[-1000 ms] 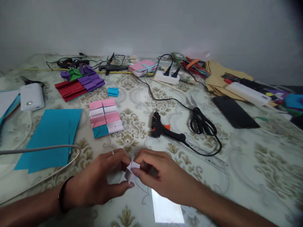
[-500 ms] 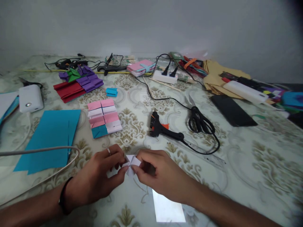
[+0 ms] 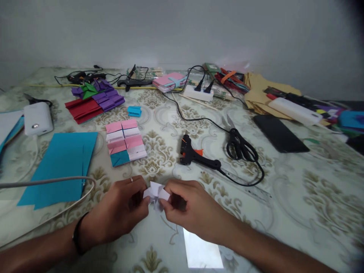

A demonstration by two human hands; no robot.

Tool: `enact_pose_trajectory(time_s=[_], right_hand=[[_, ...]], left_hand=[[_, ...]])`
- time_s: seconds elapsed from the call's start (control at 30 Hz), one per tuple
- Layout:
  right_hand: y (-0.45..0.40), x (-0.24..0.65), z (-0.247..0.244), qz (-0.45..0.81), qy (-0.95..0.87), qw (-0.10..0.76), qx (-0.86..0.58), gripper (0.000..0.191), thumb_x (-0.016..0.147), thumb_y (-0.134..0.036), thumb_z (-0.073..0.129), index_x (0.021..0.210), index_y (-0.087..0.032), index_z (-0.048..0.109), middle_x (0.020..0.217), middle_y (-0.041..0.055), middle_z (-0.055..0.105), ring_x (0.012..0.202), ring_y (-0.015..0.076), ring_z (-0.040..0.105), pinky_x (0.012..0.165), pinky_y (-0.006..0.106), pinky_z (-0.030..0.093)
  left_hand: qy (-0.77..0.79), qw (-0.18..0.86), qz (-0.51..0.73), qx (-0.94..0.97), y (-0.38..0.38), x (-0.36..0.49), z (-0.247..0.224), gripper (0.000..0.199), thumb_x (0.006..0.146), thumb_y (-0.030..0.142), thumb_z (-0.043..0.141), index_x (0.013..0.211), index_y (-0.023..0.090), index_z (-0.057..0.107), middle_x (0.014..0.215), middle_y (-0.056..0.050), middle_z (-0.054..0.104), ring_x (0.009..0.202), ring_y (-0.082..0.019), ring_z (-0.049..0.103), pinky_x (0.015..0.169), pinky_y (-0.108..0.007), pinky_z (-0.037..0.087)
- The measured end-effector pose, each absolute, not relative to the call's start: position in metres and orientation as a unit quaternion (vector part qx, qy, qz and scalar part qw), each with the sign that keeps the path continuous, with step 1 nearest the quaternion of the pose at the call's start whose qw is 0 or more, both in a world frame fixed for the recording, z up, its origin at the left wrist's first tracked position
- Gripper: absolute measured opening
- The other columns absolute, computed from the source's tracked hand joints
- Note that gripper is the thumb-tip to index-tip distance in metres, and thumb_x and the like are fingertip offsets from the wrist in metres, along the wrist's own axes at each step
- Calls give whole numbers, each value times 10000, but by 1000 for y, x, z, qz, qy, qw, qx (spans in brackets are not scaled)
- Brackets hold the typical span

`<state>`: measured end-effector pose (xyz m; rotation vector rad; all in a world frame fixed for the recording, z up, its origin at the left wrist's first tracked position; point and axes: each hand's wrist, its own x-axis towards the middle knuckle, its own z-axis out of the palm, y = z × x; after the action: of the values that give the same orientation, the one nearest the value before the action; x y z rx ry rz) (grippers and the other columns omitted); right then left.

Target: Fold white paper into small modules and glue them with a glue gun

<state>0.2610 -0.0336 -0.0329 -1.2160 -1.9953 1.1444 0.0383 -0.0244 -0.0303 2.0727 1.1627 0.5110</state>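
Observation:
A small folded white paper piece [image 3: 156,192] with several pointed flaps is held between both hands above the patterned tabletop. My left hand [image 3: 121,206], with a ring and a dark wristband, pinches its left side. On the right side, my right hand [image 3: 193,208] grips a flap between thumb and fingers. Beyond the hands lies a block of folded pink, white and teal papers [image 3: 126,142]. A white paper sheet [image 3: 203,252] rests below my right forearm, near the front.
A black glue gun [image 3: 196,153], scissors [image 3: 241,146] and a phone [image 3: 280,132] lie to the right. Blue sheets [image 3: 62,167], a cable and a white device [image 3: 38,118] are at left. Folded papers, a power strip [image 3: 198,93] and brown paper [image 3: 261,91] lie along the back.
The flaps of the white paper piece stand more open and its shape has shifted. My left fingers have moved slightly left and closed up around its left edge.

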Motion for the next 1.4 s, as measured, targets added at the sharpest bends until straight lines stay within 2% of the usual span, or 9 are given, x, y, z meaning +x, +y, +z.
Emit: enact_pose_trajectory(time_s=[0.3,0.6,0.67,0.77,0.83,0.97,1.07,1.27,1.4], right_hand=[[-32,264,-32,409,-745,242,-468,250,809,-100,651,665,-215,483,617,-58,550,557,101,489,545,225,353],[-28,268,-30,391,-751,206,-490,242,824,-92,612,656,-210,485,609,-52,555,540,105,488,526,235,319],[-28,268,-31,395,-759,203,-476,237,822,-99,608,664,-211,472,631,-46,564,553,106,493,535,235,319],[-28,268,-33,395,-777,205,-446,241,807,-106,609,671,-214,442,634,-49,534,557,104,456,540,238,301],[-28,268,-34,393,-785,210,-430,250,808,-114,605,676,-217,419,628,-53,505,555,102,432,544,240,290],[-29,268,-36,391,-789,215,-421,234,822,-129,592,688,-216,421,633,-52,500,560,103,438,553,237,289],[-30,269,-37,392,-781,222,-433,224,831,-131,589,682,-211,441,631,-51,516,555,102,457,549,232,299],[-30,269,-37,404,-763,225,-452,219,829,-118,596,673,-207,472,607,-60,507,546,97,470,537,219,313],[-28,269,-36,393,-752,224,-480,241,848,-116,599,668,-212,471,584,-67,475,533,98,449,529,220,315]], left_hand=[[478,337,215,782,-22,36,-30,249,876,219,563,645,218,470,568,49,488,512,-118,424,480,-242,306],[495,349,210,768,-20,33,-30,164,843,197,559,696,225,491,593,25,523,536,-145,465,483,-254,346],[482,361,235,763,-20,33,-31,60,831,173,576,822,227,552,682,14,596,544,-149,504,482,-255,391],[440,363,258,780,-20,31,-34,277,819,105,582,1062,232,620,1005,-53,722,703,-181,650,572,-264,508],[415,355,248,800,-21,30,-37,364,837,70,573,1147,245,649,1120,-66,740,818,-200,708,641,-269,545],[419,327,244,811,-24,28,-44,239,930,150,618,1131,254,694,938,-23,789,728,-177,713,636,-265,534],[440,314,237,807,-25,27,-44,131,970,196,614,1039,235,718,889,-21,793,730,-176,713,661,-265,532],[445,333,227,800,-24,29,-36,187,996,189,564,898,200,723,810,-36,750,686,-178,669,637,-284,479],[456,413,212,759,-22,30,-32,172,1020,323,584,983,196,693,792,-30,724,679,-179,653,619,-276,488]])
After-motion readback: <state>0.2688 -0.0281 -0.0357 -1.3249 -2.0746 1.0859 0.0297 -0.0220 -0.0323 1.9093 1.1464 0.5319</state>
